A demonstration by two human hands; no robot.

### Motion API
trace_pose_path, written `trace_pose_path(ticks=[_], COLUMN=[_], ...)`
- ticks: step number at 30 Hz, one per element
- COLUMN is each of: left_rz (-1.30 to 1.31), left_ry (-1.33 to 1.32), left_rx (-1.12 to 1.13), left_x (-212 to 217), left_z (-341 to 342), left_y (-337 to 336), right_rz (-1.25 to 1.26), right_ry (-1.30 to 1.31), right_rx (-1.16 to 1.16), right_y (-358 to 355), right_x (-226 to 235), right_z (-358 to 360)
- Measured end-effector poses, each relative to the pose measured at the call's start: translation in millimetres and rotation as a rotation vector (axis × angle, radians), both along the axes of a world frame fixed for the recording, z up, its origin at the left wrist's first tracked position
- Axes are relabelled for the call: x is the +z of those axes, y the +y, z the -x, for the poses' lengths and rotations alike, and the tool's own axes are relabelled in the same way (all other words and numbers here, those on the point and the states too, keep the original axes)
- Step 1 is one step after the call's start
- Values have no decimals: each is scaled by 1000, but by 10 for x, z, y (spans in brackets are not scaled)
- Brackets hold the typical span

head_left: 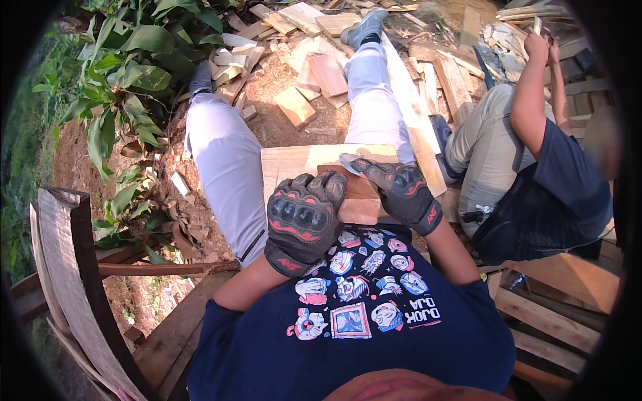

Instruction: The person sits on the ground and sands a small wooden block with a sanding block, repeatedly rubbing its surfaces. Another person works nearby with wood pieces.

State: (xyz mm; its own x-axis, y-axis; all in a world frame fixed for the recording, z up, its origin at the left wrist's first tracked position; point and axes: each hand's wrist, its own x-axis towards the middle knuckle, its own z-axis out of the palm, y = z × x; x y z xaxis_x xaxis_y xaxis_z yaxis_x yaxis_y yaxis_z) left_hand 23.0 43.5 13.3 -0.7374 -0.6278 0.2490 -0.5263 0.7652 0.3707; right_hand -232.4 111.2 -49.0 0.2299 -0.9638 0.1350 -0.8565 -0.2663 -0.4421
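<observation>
Now, mid-frame: left hand (302, 217) clasps wooden block (360, 199), seemingly steadying it; right hand (403, 190) grips silvery tool (348, 162) above.

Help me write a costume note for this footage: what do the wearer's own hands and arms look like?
The left hand and right hand wear matching black gloves with red trim, dark, segmented knuckle guards and red lettering near the cuffs. The forearms are bare, below short navy sleeves.
</observation>
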Motion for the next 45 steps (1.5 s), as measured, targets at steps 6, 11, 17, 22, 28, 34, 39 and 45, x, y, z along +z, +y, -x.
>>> trace_pose_path(ticks=[6, 11, 17, 22, 28, 34, 39, 45], left_rz=[-39, 47, 50, 21, 101, 92, 67, 94], left_ry=[14, -4, 1, -51, 11, -31, -68, -73], left_rx=[7, -23, -8, -37, -28, -28, 16, 15], left_x=[2, 24, 64, 41, 18, 67, 112, 49], left_z=[-19, 25, 63, 142, 113, 191, 162, 209], left_y=[-17, 36, -17, -2, 33, 22, 9, 15], right_rz=[24, -23, 65, 103, 49, 55, -61, 120], right_ry=[52, 145, -106, 11, -38, 39, 8, 41], right_rx=[-36, 17, 6, -31, -53, -65, -42, -65], right_y=[18, -105, 49, -73, 110, -20, 83, 20], right_x=[180, -176, 254, -317, 181, -308, 239, -330], right_z=[-72, 42, -23, -9, -60, 24, -3, 63])
